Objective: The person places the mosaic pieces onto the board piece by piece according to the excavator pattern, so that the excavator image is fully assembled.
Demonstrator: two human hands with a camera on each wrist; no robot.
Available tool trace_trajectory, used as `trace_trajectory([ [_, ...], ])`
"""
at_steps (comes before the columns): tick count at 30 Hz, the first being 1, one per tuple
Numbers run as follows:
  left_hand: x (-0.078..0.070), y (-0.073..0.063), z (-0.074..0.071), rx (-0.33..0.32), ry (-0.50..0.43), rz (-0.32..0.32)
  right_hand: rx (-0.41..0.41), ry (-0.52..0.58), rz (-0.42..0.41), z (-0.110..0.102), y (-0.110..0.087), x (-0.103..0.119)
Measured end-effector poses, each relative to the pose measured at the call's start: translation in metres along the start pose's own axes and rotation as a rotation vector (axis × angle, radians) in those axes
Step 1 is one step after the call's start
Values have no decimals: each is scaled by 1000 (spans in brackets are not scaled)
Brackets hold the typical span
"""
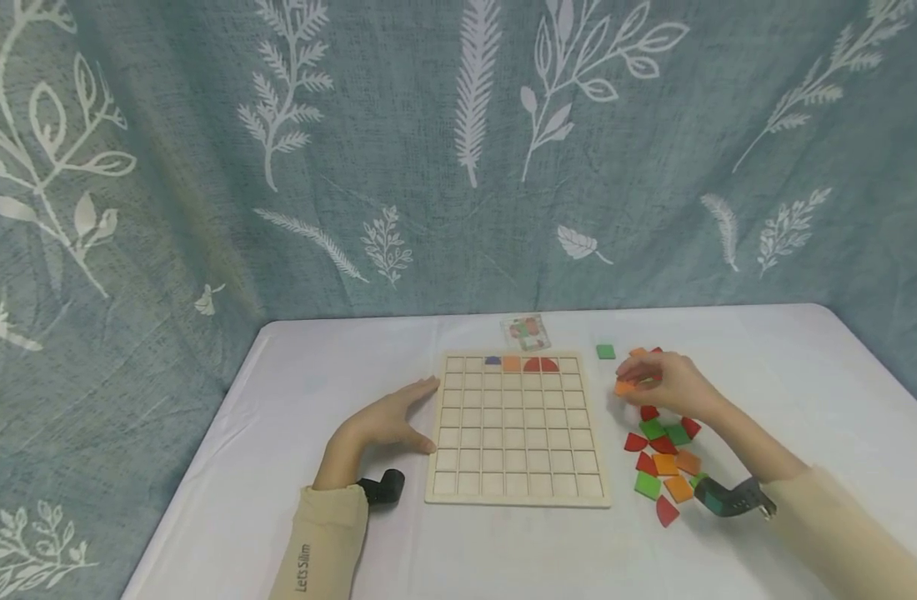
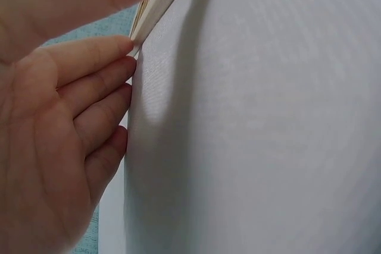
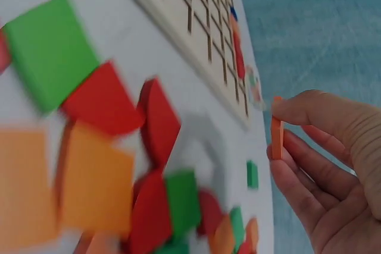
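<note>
A pale wooden grid board [image 1: 503,433] lies on the table, its top row holding a small blue piece [image 1: 493,361], an orange square [image 1: 511,363] and two red quarter-circle pieces [image 1: 541,365]. My left hand [image 1: 387,421] rests at the board's left edge, thumb and fingertips against the rim, fingers fairly straight. Between the thumb and fingers of my right hand [image 1: 672,382] an orange square tile [image 3: 277,129] is pinched on edge, held above the table to the right of the board.
Loose green, red and orange pieces [image 1: 664,464] are heaped right of the board, partly under my right forearm. One green square [image 1: 605,352] lies apart near the board's top right corner. Behind the board is a clear card [image 1: 526,332] with a coloured pattern. A blue-green curtain [image 1: 428,167] hangs behind.
</note>
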State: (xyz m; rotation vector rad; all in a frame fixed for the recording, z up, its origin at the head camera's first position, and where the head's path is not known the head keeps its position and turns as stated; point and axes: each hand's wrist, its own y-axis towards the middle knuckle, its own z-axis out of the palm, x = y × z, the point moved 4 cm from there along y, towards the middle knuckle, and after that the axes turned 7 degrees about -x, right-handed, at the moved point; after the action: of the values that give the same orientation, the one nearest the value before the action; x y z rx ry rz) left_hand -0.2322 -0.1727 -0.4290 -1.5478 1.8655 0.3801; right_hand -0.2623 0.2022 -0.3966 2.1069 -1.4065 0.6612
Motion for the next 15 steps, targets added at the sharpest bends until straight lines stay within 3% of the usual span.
trace_trajectory([
  [15, 1, 0, 1, -4, 6, -3, 118, 158, -136, 55, 49, 38],
])
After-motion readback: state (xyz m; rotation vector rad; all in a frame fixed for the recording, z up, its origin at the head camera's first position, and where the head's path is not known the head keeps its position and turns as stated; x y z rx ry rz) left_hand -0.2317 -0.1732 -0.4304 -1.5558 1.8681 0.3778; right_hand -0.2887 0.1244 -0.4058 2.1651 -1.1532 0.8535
